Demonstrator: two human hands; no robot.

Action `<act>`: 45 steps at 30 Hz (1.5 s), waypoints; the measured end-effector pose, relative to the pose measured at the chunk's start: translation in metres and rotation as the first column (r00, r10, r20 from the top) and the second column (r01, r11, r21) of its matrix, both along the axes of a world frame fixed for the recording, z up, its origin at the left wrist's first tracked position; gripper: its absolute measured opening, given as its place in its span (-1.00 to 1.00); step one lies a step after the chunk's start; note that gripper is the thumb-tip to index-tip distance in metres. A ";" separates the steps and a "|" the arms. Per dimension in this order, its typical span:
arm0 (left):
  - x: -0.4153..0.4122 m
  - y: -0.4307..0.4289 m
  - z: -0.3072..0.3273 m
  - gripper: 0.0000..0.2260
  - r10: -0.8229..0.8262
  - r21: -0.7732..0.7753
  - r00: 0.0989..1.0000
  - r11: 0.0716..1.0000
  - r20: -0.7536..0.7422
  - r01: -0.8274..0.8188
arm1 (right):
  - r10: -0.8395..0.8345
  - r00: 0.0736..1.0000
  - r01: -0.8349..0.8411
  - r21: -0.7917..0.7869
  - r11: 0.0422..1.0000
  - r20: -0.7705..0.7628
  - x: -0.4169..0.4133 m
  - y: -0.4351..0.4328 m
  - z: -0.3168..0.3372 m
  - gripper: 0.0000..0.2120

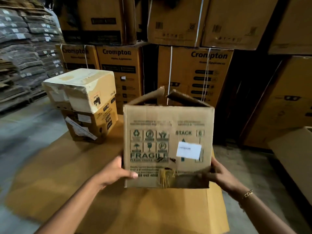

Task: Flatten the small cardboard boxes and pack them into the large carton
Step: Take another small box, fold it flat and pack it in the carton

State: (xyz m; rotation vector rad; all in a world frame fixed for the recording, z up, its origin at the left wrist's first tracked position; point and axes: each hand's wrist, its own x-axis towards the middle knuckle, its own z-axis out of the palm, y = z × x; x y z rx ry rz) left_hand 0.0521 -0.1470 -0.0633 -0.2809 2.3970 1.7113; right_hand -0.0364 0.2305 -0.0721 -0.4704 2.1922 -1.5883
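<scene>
The box (168,142) is hanging in mid-air at the centre of the view, held up in front of the person above a tan cardboard sheet (67,174).

Far left, a stack (81,105) of two more small boxes is sitting on the sheet, taped shut and not yet flattened.

The left hand (116,173) is gripping the box at its lower left corner, thumb (133,175) pressing on the printed front and the fingers wrapping out of sight round the side.

The box is looking light and probably empty, since two hands at the bottom corners are carrying it level. Its top flaps (184,97) are standing open and bent. The panels are likely staying stiff while the creases are giving easily. A ragged tear (166,179) is showing in the lower front edge, with yellowish strands in it, so the board is probably going soft and weak there. The side panels or corners are the better hold. Dry board is unlikely to be slipping. To flatten it, the bottom flaps are probably needing release first, then opposite corners pushed together. A white label (188,150) is sticking to the front.

The right hand (219,173) is clasping the lower right corner, most of its fingers hidden behind the side.

At the right edge a pale carton (293,159) is showing only one wall – perhaps the large one, though I cannot tell.
</scene>
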 end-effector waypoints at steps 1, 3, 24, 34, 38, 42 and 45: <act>0.001 0.004 -0.013 -0.31 0.007 -0.018 1.000 1.000 0.011 -0.007 | -0.012 1.000 0.012 0.016 1.000 0.009 0.004 -0.002 -0.008 -0.24; 0.001 0.012 -0.039 -0.32 0.029 0.022 1.000 0.999 0.010 -0.029 | -0.028 0.999 0.026 0.032 0.999 0.037 0.010 -0.005 -0.024 -0.28; -0.038 0.023 0.035 -0.05 0.153 0.296 0.972 0.934 0.177 -0.201 | -0.330 0.842 0.279 0.180 0.943 0.427 -0.030 -0.029 0.044 -0.55; -0.064 0.028 0.008 0.14 0.329 0.163 0.940 0.936 -0.093 -0.311 | -0.482 0.876 0.476 0.142 0.868 0.012 -0.030 -0.054 0.026 -0.37; -0.074 0.027 0.004 -0.33 0.306 0.110 0.918 0.952 -0.253 -0.287 | -0.544 0.837 0.548 -0.104 0.830 0.062 -0.026 -0.055 0.025 -0.21; -0.087 0.034 0.012 -0.33 0.255 0.079 0.899 0.967 -0.355 -0.243 | -0.609 0.793 0.596 -0.197 0.778 -0.007 -0.026 -0.054 0.037 -0.28; -0.099 0.040 0.016 -0.23 0.205 0.058 0.893 0.978 -0.402 -0.198 | -0.653 0.753 0.629 -0.203 0.750 -0.077 -0.022 -0.046 0.042 -0.36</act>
